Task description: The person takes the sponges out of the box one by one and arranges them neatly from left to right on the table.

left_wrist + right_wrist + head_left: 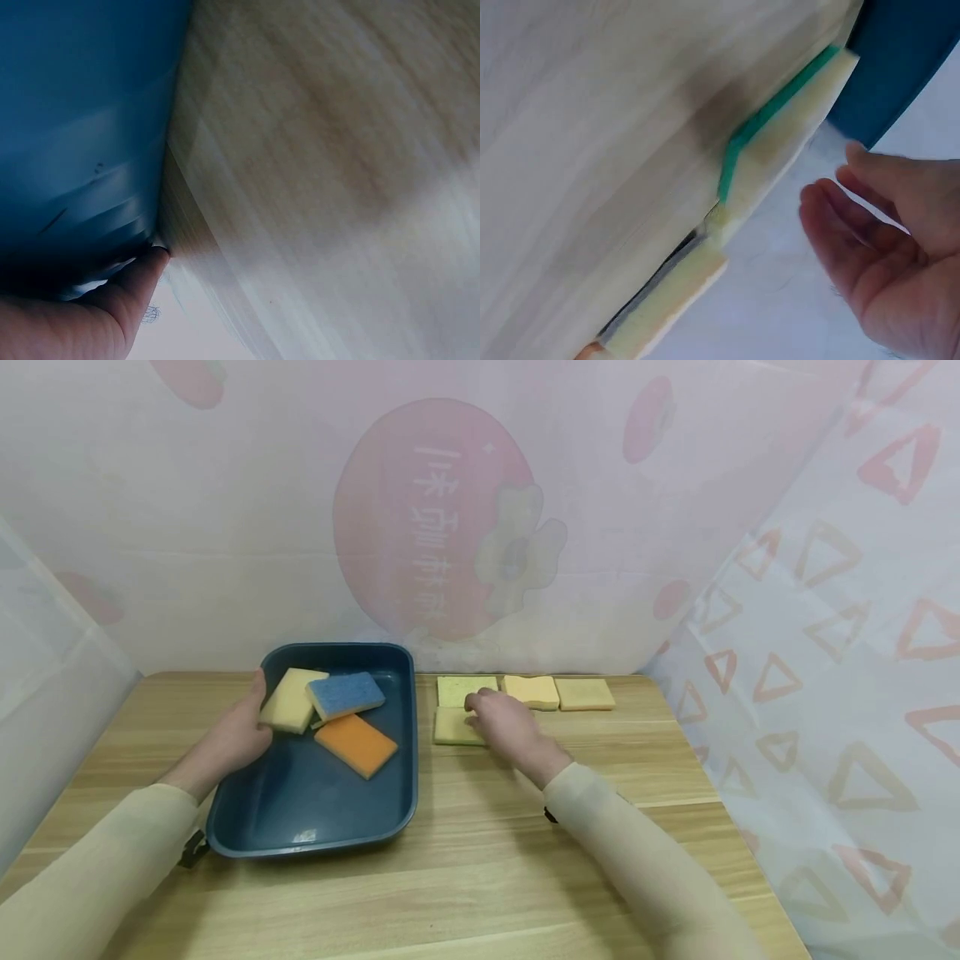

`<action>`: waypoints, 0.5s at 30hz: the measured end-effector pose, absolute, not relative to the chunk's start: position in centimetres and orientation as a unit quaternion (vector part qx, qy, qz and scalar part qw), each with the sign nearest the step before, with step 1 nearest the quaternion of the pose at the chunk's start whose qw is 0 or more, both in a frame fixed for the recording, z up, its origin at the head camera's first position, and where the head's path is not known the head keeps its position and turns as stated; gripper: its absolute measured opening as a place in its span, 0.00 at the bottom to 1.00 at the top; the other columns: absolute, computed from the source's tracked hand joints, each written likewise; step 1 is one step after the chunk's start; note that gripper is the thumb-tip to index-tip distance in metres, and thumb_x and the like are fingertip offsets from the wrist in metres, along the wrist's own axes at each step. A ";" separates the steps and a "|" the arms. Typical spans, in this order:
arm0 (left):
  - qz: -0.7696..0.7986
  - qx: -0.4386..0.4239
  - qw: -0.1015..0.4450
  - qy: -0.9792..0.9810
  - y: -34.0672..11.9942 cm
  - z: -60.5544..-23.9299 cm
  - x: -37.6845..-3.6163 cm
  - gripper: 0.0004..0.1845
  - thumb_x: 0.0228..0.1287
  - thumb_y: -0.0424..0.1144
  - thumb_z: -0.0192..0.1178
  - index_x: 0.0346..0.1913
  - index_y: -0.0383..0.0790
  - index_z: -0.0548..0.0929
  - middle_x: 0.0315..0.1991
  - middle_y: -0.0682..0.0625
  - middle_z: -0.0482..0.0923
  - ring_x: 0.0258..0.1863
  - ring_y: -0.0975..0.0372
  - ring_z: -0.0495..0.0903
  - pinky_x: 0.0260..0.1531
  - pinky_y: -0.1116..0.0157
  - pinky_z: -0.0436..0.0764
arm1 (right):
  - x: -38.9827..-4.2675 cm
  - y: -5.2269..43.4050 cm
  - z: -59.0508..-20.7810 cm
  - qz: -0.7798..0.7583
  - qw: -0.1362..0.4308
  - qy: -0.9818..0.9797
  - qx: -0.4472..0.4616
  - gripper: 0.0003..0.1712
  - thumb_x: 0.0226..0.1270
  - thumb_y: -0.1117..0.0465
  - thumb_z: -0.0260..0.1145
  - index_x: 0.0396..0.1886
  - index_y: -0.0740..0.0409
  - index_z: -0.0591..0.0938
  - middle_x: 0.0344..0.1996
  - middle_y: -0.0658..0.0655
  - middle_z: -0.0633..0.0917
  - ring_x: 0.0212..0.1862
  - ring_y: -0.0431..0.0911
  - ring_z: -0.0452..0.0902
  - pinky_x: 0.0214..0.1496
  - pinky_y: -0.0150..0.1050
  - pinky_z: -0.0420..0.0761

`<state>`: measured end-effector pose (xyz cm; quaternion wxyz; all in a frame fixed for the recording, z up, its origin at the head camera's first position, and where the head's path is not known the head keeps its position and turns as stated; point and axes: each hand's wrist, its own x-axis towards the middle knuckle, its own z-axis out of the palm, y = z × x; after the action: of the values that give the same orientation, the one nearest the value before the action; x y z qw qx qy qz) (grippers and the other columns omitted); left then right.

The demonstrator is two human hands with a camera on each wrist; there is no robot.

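My left hand (pixel 228 739) grips the left rim of a dark blue basin (pixel 322 827), with a finger against its outer wall in the left wrist view. Inside the basin lie a pale yellow sponge (pixel 294 702) beside that hand, a blue-topped sponge (pixel 347 695) and an orange-topped sponge (pixel 356 746). My right hand (pixel 513 731) hovers over a yellow sponge (pixel 456 727), partly covering it in the head view. Its fingers are loosely bent and hold nothing in the right wrist view, near a sponge with a green underside (pixel 791 124).
Behind the right hand, a row of a light green sponge (pixel 467 691), a wavy-edged yellow sponge (pixel 531 692) and a flat yellow sponge (pixel 586 695) lies along the back edge of the wooden table (pixel 480 877). A printed curtain (pixel 262 527) hangs close behind.
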<state>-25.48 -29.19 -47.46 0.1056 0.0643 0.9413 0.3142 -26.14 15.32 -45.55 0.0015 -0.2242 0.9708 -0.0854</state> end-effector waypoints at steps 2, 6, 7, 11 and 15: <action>0.315 0.064 0.106 0.941 -29.2 -47.5 -25.5 0.55 0.77 0.24 0.48 0.92 0.25 0.21 0.79 0.04 0.58 0.27 0.52 0.72 0.28 0.58 0.75 | -25.6 15.2 -45.5 -0.081 0.019 0.967 -0.240 0.16 0.87 0.56 0.75 0.65 0.59 0.93 0.58 0.60 0.95 0.59 0.55 0.95 0.59 0.49 0.96; 0.317 0.066 0.105 0.940 -29.2 -47.5 -25.5 0.55 0.76 0.25 0.48 0.92 0.25 0.21 0.78 0.04 0.59 0.26 0.52 0.72 0.27 0.58 0.75 | -25.0 15.5 -46.0 -0.067 0.021 0.961 -0.266 0.13 0.84 0.59 0.77 0.61 0.59 0.94 0.56 0.59 0.95 0.57 0.55 0.95 0.58 0.48 0.96; 0.317 0.066 0.105 0.940 -29.2 -47.5 -25.6 0.55 0.76 0.25 0.48 0.92 0.25 0.21 0.77 0.04 0.61 0.26 0.52 0.72 0.27 0.58 0.75 | -25.0 15.7 -46.1 -0.066 0.018 0.960 -0.271 0.12 0.83 0.60 0.78 0.59 0.59 0.94 0.55 0.59 0.94 0.57 0.55 0.94 0.58 0.48 0.96; 0.316 0.068 0.100 0.941 -29.1 -47.4 -25.4 0.55 0.76 0.25 0.48 0.92 0.25 0.22 0.69 0.05 0.69 0.26 0.53 0.72 0.27 0.58 0.74 | -25.1 16.3 -46.6 -0.071 0.011 0.957 -0.281 0.12 0.80 0.63 0.80 0.57 0.60 0.94 0.55 0.59 0.95 0.57 0.56 0.94 0.62 0.48 0.95; 0.313 0.068 0.096 0.942 -29.1 -47.4 -25.3 0.56 0.76 0.24 0.49 0.91 0.24 0.21 0.56 0.11 0.77 0.27 0.53 0.72 0.28 0.58 0.74 | -25.2 16.6 -46.6 -0.076 0.020 0.955 -0.284 0.13 0.80 0.64 0.80 0.59 0.60 0.94 0.56 0.59 0.95 0.59 0.56 0.94 0.64 0.48 0.94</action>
<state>-25.28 -29.09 -47.37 0.0956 0.0683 0.9424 0.3131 -25.20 16.64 -46.60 0.0204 -0.2843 0.9555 -0.0764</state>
